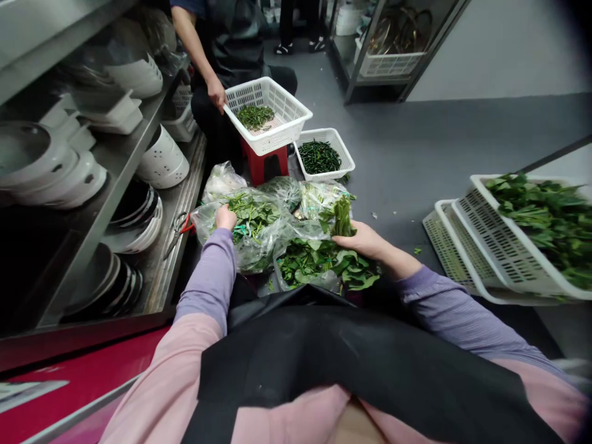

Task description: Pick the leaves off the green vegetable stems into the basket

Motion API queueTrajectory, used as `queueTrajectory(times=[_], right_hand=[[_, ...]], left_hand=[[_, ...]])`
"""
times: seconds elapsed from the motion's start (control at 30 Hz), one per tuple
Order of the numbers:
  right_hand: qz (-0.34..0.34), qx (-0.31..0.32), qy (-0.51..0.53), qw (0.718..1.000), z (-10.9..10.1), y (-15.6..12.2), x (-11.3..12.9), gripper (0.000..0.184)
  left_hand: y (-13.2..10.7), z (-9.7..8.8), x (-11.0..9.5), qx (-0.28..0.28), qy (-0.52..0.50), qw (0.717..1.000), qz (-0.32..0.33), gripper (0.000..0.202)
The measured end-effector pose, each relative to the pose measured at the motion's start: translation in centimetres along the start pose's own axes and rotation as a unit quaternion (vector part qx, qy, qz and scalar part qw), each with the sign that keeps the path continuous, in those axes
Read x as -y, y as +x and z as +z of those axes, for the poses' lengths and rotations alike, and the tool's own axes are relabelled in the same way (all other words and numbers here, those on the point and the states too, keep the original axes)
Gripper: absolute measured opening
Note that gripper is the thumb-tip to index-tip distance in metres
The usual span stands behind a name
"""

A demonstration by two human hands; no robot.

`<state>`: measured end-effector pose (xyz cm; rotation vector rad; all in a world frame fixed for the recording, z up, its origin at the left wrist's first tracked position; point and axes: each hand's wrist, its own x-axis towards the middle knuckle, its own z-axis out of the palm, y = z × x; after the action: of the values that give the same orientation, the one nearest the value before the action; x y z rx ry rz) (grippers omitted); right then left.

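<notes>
Clear plastic bags of leafy greens (259, 228) lie on the floor in front of me. My left hand (225, 217) is closed at the left edge of one bag, touching its plastic and stems. My right hand (362, 238) is closed round a bunch of green stalks (341, 217), held upright above an open bag of broad leaves (319, 262). Both my arms wear purple sleeves, and a black apron covers my lap.
Another person's hand (216, 92) holds a white basket (287, 129) of greens on a red stool (259, 165). A second white basket (346, 161) of dark greens sits beside it. Stacked white trays (490, 259) with leaves stand right. Steel shelves (161, 271) with bowls and scissors (178, 229) are left.
</notes>
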<state>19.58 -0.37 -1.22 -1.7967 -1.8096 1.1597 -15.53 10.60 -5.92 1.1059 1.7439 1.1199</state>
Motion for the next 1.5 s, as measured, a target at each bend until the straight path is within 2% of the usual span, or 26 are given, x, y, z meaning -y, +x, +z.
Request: queueTrajectory(times=[0.03,0.1,0.13,0.17,0.2,0.23,0.27,0.3,0.4,0.53,0.6,0.7,0.77,0.87,0.93,1.03,1.13,1.2,1.3,1.4,1.5], right_hand=[[-0.005,0.003,0.033,0.999,0.4,0.0,0.3,0.046],[-0.007,0.009,0.060,0.998,1.2,0.0,1.0,0.048],[-0.005,0.013,0.048,0.999,1.7,0.1,1.4,0.048],[-0.002,0.015,0.017,1.000,2.1,0.1,1.9,0.049],[0.003,0.014,-0.029,0.999,2.6,0.0,2.5,0.050],[0.004,0.007,-0.082,0.997,3.1,-0.1,3.0,0.051],[0.002,-0.007,-0.136,0.991,3.6,-0.2,3.6,0.052],[-0.002,-0.024,-0.183,0.983,4.0,-0.3,4.1,0.053],[-0.039,-0.062,-0.240,0.968,5.1,-0.7,4.9,0.059],[-0.127,-0.046,-0.117,0.984,5.3,-1.1,4.5,0.067],[-0.134,-0.042,-0.029,0.990,4.9,-1.4,4.1,0.062],[-0.099,-0.019,0.101,0.990,4.3,-2.0,3.9,0.046],[-0.054,0.015,0.199,0.978,4.0,-2.1,3.8,0.041],[0.042,0.046,0.342,0.938,3.6,-1.7,3.4,0.038],[0.093,0.032,0.410,0.907,3.2,-1.2,2.8,0.033],[0.141,-0.009,0.455,0.879,2.0,-0.5,1.5,0.032],[0.159,0.001,0.425,0.891,0.7,-0.1,0.5,0.038],[0.151,0.069,0.373,0.913,0.2,0.2,0.6,0.029],[0.080,0.218,0.270,0.934,0.7,0.7,1.4,0.018],[0.005,0.315,0.178,0.932,2.1,1.2,2.5,0.016],[-0.010,0.370,0.161,0.915,2.9,1.6,3.0,0.015]], left_hand=[[-0.7,0.8,-0.6,0.009,0.007,1.000,0.005,0.017],[-3.3,3.3,-1.9,0.093,-0.015,0.995,0.015,0.021],[-5.1,4.8,-2.5,0.189,-0.049,0.981,0.020,0.026],[-7.2,6.3,-3.1,0.302,-0.093,0.949,0.023,0.034],[-9.3,7.7,-3.6,0.366,-0.134,0.920,0.028,0.041],[-11.2,9.0,-3.9,0.401,-0.166,0.900,0.035,0.047],[-12.9,10.1,-4.2,0.405,-0.184,0.895,0.032,0.050],[-14.2,10.8,-4.3,0.375,-0.202,0.904,0.025,0.051],[-15.7,11.2,-4.2,0.286,-0.248,0.925,0.018,0.048],[-15.2,10.1,-3.6,0.254,-0.334,0.908,0.013,0.044],[-15.0,9.7,-3.4,0.248,-0.357,0.900,0.010,0.041],[-14.8,9.5,-3.3,0.255,-0.361,0.897,0.018,0.031],[-14.8,9.4,-3.2,0.252,-0.353,0.901,0.019,0.023],[-14.2,9.0,-3.0,0.245,-0.320,0.915,0.034,0.018],[-13.3,8.5,-2.9,0.230,-0.269,0.933,0.067,0.016],[-11.3,7.5,-2.8,0.180,-0.134,0.967,0.124,0.012],[-9.8,6.6,-3.1,0.151,-0.028,0.979,0.135,0.015],[-9.6,6.4,-3.4,0.180,-0.020,0.977,0.113,0.020],[-10.7,6.8,-3.9,0.293,-0.060,0.951,0.080,0.028],[-12.0,7.7,-4.0,0.380,-0.108,0.917,0.056,0.030],[-12.4,8.2,-3.7,0.410,-0.167,0.897,0.015,0.027]])
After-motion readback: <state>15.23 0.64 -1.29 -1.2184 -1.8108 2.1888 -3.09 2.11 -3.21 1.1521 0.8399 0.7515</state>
